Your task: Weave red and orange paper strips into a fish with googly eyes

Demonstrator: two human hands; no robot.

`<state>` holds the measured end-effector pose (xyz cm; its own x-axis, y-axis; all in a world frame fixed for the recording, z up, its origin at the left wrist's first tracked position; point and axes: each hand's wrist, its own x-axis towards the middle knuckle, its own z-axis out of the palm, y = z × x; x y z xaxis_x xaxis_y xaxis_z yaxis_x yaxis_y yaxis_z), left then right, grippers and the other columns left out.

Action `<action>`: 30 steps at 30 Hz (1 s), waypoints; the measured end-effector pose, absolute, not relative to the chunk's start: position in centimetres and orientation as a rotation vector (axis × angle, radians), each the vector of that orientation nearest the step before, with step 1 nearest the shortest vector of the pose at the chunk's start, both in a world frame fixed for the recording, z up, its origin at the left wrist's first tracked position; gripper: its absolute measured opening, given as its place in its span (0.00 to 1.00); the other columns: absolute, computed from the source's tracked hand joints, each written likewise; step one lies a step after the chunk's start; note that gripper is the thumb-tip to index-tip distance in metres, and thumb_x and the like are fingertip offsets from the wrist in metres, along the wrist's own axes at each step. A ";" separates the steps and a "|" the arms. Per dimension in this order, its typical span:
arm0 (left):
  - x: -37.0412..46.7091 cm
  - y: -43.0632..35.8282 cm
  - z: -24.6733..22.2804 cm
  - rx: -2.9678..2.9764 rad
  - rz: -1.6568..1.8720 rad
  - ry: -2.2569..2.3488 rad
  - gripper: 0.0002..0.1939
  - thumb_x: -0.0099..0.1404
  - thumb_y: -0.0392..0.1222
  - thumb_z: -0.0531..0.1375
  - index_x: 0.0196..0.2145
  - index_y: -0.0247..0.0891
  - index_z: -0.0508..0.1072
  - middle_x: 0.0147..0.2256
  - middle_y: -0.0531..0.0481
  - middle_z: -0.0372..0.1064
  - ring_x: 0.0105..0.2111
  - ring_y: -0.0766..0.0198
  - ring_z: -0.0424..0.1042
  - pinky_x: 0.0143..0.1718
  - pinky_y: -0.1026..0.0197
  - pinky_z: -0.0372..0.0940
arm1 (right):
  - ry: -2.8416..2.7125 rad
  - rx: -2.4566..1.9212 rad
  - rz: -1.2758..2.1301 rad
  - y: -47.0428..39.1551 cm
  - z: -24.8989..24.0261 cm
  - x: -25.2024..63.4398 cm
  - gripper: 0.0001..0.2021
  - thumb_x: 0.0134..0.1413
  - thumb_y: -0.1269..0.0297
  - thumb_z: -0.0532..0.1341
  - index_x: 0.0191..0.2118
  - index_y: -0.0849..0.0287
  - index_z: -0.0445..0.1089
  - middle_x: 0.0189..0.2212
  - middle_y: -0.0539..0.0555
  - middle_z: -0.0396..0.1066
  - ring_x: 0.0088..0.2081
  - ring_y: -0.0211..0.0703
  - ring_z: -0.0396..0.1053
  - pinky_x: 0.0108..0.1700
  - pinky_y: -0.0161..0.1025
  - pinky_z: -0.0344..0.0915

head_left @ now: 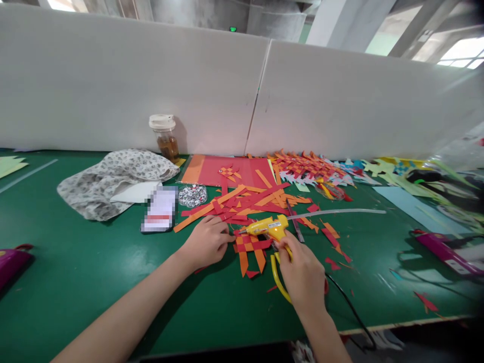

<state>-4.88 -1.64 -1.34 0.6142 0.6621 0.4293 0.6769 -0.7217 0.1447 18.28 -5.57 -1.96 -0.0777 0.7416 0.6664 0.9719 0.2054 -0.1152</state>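
Note:
My right hand (302,269) is wrapped round the handle of a yellow glue gun (274,227), with a clear glue stick (340,213) sticking out behind it. Its nozzle points left, at the upper edge of a woven red and orange paper piece (250,248) lying on the green table. The fingers of my left hand (212,241) are pressed together at that piece's upper left corner, close to the nozzle. Yellow scissor handles (279,282) lie under my right hand. Red and orange paper strips (242,201) are heaped just behind the piece.
Behind the strips lie red sheets (212,171) with a small woven fish (230,173). A phone (159,209), a bag of googly eyes (192,195), patterned cloth (113,181) and lidded cup (165,136) are left. Finished woven pieces (310,169) pile up at back right; a black cord (351,307) crosses the right.

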 end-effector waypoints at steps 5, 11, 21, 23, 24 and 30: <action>-4.9 -1.6 -1.4 -2.800 -0.710 -1.167 0.15 0.56 0.30 0.54 0.36 0.43 0.77 0.29 0.51 0.70 0.32 0.61 0.65 0.38 0.55 0.60 | -1.876 -1.585 -0.501 -5.4 -2.0 18.2 0.08 0.56 0.70 0.52 0.30 0.58 0.66 0.34 0.55 0.74 0.31 0.41 0.70 0.31 0.35 0.60; -4.8 -1.6 -1.4 -2.799 -0.695 -1.176 0.16 0.56 0.30 0.54 0.37 0.43 0.77 0.29 0.50 0.69 0.32 0.61 0.66 0.38 0.55 0.60 | -1.897 -1.523 -0.580 -5.5 -1.6 18.0 0.08 0.54 0.73 0.54 0.27 0.58 0.66 0.41 0.55 0.74 0.34 0.40 0.70 0.34 0.35 0.61; -4.8 -1.7 -1.1 -2.786 -0.665 -1.169 0.15 0.58 0.31 0.54 0.36 0.43 0.78 0.28 0.50 0.69 0.32 0.61 0.66 0.39 0.55 0.61 | -1.961 -1.428 -0.746 -6.0 -0.3 17.4 0.11 0.54 0.75 0.55 0.23 0.59 0.68 0.42 0.51 0.74 0.36 0.42 0.70 0.37 0.36 0.61; -4.8 -1.7 -1.1 -2.784 -0.665 -1.169 0.15 0.58 0.31 0.53 0.36 0.43 0.78 0.28 0.49 0.69 0.32 0.61 0.66 0.39 0.55 0.61 | -1.963 -1.421 -0.768 -6.1 -0.3 17.4 0.11 0.54 0.75 0.55 0.23 0.59 0.68 0.43 0.51 0.74 0.37 0.43 0.70 0.37 0.37 0.61; -4.8 -1.7 -1.1 -2.785 -0.665 -1.168 0.15 0.58 0.31 0.54 0.36 0.43 0.78 0.28 0.49 0.69 0.32 0.61 0.66 0.39 0.55 0.61 | -1.962 -1.420 -0.779 -6.1 -0.3 17.4 0.11 0.54 0.74 0.56 0.23 0.59 0.69 0.43 0.51 0.74 0.38 0.43 0.70 0.38 0.37 0.61; -4.8 -1.8 -1.0 -2.788 -0.648 -1.175 0.16 0.57 0.31 0.53 0.37 0.43 0.78 0.28 0.50 0.69 0.31 0.61 0.66 0.39 0.54 0.61 | -1.972 -1.417 -0.801 -6.4 -0.2 17.6 0.11 0.53 0.74 0.55 0.23 0.58 0.69 0.42 0.51 0.74 0.40 0.45 0.69 0.39 0.39 0.61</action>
<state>-4.81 -1.81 -0.98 0.6242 0.6740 0.3951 0.6938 -0.7108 0.1163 17.61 -6.37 -0.23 -0.2705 0.6106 0.7443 0.9567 0.2571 0.1367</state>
